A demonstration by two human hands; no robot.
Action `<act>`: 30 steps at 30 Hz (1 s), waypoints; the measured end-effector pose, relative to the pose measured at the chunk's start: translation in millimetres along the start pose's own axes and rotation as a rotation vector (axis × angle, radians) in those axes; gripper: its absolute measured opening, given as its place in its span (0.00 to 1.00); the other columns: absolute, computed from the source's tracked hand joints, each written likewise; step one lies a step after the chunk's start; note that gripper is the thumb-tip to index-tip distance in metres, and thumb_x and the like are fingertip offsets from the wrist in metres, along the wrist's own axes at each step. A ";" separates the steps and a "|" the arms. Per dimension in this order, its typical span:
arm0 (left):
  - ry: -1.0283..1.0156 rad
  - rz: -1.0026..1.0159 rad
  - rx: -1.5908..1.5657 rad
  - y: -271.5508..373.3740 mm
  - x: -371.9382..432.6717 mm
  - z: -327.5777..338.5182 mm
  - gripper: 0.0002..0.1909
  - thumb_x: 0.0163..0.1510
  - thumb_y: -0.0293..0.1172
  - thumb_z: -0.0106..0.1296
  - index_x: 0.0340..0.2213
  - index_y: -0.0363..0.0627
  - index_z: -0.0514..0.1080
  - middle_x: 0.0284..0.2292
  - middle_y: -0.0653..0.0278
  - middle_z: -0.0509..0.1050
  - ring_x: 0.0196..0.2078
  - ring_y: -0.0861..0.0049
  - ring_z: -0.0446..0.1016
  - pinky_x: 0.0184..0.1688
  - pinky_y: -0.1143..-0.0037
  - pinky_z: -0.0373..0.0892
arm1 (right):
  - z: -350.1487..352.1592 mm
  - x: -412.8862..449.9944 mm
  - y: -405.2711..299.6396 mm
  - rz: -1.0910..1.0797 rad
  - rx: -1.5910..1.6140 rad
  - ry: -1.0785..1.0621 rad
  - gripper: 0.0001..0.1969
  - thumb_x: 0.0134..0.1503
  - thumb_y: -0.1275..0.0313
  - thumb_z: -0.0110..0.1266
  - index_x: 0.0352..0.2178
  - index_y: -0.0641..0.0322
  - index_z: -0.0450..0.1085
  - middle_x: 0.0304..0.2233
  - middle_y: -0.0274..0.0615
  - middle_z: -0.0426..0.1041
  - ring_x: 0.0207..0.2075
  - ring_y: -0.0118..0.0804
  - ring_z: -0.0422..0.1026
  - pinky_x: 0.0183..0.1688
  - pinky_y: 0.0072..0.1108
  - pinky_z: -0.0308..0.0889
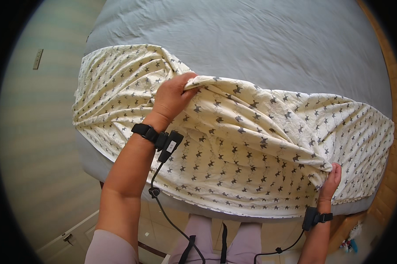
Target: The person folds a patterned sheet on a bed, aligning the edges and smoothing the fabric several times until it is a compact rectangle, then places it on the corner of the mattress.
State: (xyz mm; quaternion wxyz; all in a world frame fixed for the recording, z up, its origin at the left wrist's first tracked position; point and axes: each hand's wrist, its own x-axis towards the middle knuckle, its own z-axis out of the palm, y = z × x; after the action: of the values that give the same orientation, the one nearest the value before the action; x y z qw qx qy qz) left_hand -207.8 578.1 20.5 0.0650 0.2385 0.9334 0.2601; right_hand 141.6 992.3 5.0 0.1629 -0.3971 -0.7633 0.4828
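Observation:
A cream cotton bed cover printed with small grey animal figures lies bunched across the near end of a bed. Its upper fold is gripped by my left hand near the middle, thumb and fingers closed round the fabric. Lower and to the right, my right hand pinches another gathered part of the cover, most of its fingers hidden by cloth. Between both hands the fabric is lifted in slanting folds. Beyond it spreads a light grey fitted sheet, slightly wrinkled.
A wooden bed frame runs along the right side. On the left are a striped wall with a socket strip and a white door with a handle. Black cables hang from the devices on both wrists. Small coloured items lie at lower right.

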 end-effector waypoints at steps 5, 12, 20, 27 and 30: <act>0.415 0.325 0.067 10.4 -16.4 5.6 0.14 0.45 0.30 0.56 0.35 0.46 0.68 0.34 0.59 0.70 0.36 0.68 0.69 0.36 0.74 0.68 | 10.4 -9.2 -2.5 -0.092 -0.291 -0.037 0.09 0.59 0.71 0.40 0.31 0.65 0.64 0.28 0.32 0.65 0.30 0.24 0.60 0.38 0.15 0.59; -0.028 0.465 0.024 57.3 -112.1 83.3 0.14 0.39 0.32 0.58 0.32 0.52 0.70 0.32 0.67 0.70 0.34 0.73 0.69 0.37 0.74 0.66 | 16.4 -1.8 -3.6 -0.090 -0.325 -0.062 0.08 0.59 0.70 0.41 0.31 0.64 0.65 0.28 0.30 0.64 0.28 0.24 0.59 0.34 0.14 0.58; -0.001 0.064 -0.158 35.5 -69.0 99.6 0.05 0.52 0.29 0.44 0.31 0.46 0.68 0.26 0.56 0.72 0.29 0.57 0.70 0.30 0.65 0.66 | 6.5 -11.4 -40.4 -0.390 -0.665 -0.347 0.31 0.40 0.69 0.62 0.47 0.53 0.60 0.35 0.39 0.68 0.35 0.37 0.69 0.38 0.24 0.65; -0.239 0.341 0.137 55.6 -67.0 30.0 0.33 0.42 0.50 0.56 0.51 0.69 0.60 0.35 0.66 0.69 0.25 0.73 0.71 0.26 0.75 0.69 | 3.0 -22.1 -47.3 -0.352 -0.480 -0.398 0.23 0.46 0.82 0.45 0.45 0.49 0.67 0.32 0.40 0.69 0.34 0.40 0.70 0.37 0.20 0.65; -0.281 0.522 0.226 54.1 -84.4 26.4 0.39 0.30 0.27 0.61 0.49 0.63 0.63 0.41 0.63 0.67 0.31 0.70 0.72 0.28 0.75 0.70 | -1.3 -30.6 -48.3 -0.380 -0.498 -0.380 0.23 0.45 0.81 0.44 0.45 0.50 0.67 0.35 0.41 0.69 0.37 0.41 0.69 0.41 0.22 0.64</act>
State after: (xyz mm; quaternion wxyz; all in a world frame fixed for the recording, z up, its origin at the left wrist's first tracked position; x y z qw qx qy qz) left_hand -105.0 590.3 25.6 0.0975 0.5093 0.8455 0.1271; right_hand 140.1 959.2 51.6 0.0033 -0.1789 -0.9343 0.3083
